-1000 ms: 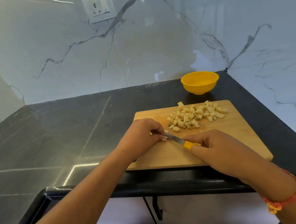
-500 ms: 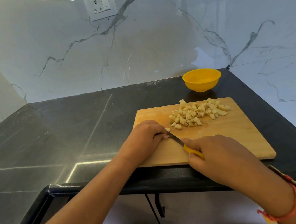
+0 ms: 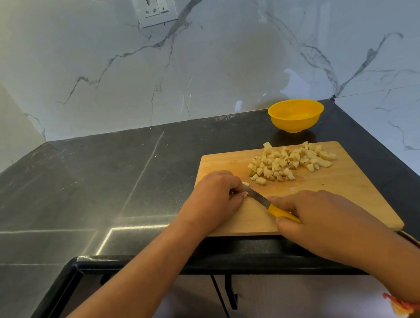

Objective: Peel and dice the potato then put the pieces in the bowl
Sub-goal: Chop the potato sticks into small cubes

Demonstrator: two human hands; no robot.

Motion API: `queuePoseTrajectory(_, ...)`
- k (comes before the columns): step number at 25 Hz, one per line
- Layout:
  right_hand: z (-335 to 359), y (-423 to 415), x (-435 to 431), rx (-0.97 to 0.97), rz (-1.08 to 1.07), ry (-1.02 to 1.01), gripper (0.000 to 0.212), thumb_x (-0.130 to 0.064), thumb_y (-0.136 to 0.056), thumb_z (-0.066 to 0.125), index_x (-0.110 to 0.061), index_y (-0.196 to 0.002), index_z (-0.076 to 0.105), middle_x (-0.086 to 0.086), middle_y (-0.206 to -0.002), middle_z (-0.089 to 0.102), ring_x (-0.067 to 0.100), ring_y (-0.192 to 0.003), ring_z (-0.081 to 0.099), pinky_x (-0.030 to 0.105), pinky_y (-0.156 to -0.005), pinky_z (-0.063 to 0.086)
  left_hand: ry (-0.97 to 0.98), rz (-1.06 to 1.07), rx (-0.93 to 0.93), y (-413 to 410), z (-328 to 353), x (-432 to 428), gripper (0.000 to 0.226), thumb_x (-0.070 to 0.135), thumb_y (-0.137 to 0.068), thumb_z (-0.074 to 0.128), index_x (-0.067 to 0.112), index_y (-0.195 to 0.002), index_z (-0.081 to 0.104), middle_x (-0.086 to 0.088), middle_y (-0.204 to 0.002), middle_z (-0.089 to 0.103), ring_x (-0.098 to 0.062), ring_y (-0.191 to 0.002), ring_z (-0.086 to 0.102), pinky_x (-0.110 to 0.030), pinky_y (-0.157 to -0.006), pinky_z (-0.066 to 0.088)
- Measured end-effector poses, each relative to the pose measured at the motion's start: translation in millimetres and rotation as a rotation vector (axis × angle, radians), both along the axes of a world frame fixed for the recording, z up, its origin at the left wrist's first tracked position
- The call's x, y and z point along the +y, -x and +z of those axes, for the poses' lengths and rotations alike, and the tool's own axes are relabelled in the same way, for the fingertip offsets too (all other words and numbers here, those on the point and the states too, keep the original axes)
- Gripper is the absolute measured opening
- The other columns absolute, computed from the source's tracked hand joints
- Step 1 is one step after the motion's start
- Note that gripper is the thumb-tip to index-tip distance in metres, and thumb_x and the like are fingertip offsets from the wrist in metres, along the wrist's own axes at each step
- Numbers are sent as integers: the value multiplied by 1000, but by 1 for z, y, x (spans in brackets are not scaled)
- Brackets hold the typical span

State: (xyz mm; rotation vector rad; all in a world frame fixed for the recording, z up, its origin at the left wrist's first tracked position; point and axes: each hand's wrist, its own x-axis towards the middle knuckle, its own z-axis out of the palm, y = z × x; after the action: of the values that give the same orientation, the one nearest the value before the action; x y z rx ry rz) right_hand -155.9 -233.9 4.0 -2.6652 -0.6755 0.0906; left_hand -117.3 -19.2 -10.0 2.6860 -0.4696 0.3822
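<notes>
Black counter (image 3: 100, 186), diced potato (image 3: 287, 163) on board (image 3: 341, 189), right hand (image 3: 326, 221) gripping knife (image 3: 258, 196)

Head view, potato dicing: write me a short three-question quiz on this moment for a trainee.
1. True or false: the yellow bowl already holds potato pieces.
2. Which hand grips the knife? A) left B) right C) neither
3. Fill in: the diced potato pile lies on the ___.
Key: 1 false, the bowl looks empty. 2 B, the right hand holds the yellow handle. 3 cutting board, at its far end near the bowl.
</notes>
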Motion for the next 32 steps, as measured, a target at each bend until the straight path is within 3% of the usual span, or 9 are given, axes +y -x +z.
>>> queuePoseTrajectory(4, 2, 4, -6, -12, -10, 12, 51, -49, -96, 41, -53, -146, 29, -17, -72, 50, 4, -67, 54, 18, -55, 39, 17, 21, -5, -1, -5, -2, 11, 24, -93, 64, 21, -88, 74, 13, -84, 59, -6, -83, 54, -10, -70, 37)
queuePoseTrajectory(8, 5, 11, -11, -42, -19, 54, 51, -48, -97, 38, -57, -145, 23, -17, -78, 53, 6, -72, 54, 24, -68, 53, 72, 47, 12, -3, -8, 0, 9, 29, -92, 65, 26, -91, 74, 16, -87, 61, -2, -84, 55, -10, -72, 39)
queuePoseTrajectory(13, 6, 16, -16, -116, -34, 97, 52, -45, -98, 36, -62, -144, 17, -17, -78, 49, 5, -76, 52, 25, -70, 52, 163, 119, 66, -6, -7, -2, 8, 32, -91, 66, 28, -91, 73, 16, -86, 63, 1, -81, 57, -8, -67, 41)
queuePoseTrajectory(18, 4, 18, -20, -123, -46, 98, 52, -47, -97, 36, -64, -143, 17, -19, -72, 46, 4, -69, 50, 25, -68, 53, 264, 154, 177, -10, -1, 3, 9, 33, -89, 69, 34, -81, 67, 16, -77, 63, 16, -75, 54, -2, -60, 39)
queuePoseTrajectory(21, -2, 13, -22, -73, -52, 17, 50, -51, -94, 38, -63, -141, 25, -22, -75, 53, 4, -67, 54, 21, -62, 51, 283, 151, 205, -11, 3, 8, 8, 33, -90, 70, 32, -83, 66, 15, -79, 65, 8, -73, 58, -7, -59, 42)
queuePoseTrajectory(25, -8, 4, -24, 88, -91, -175, 44, -54, -91, 44, -65, -133, 38, -18, -76, 62, -3, -76, 59, 18, -60, 49, 259, 100, 245, -11, 6, 9, 9, 32, -86, 75, 34, -87, 66, 13, -85, 68, -2, -80, 63, -15, -69, 51)
queuePoseTrajectory(29, -8, -1, -24, 138, -158, -376, 34, -50, -89, 46, -79, -107, 43, -18, -74, 63, -1, -70, 59, 31, -59, 53, 262, 92, 180, -15, 3, 6, 12, 27, -85, 76, 34, -85, 66, 16, -84, 68, 2, -81, 62, -9, -70, 45)
queuePoseTrajectory(32, -9, -3, -26, 141, -199, -467, 34, -47, -91, 48, -73, -113, 48, -15, -68, 63, 3, -62, 57, 32, -58, 52, 271, 48, 185, -18, -1, 4, 13, 23, -90, 71, 36, -89, 74, 23, -88, 69, 9, -87, 60, -12, -79, 45)
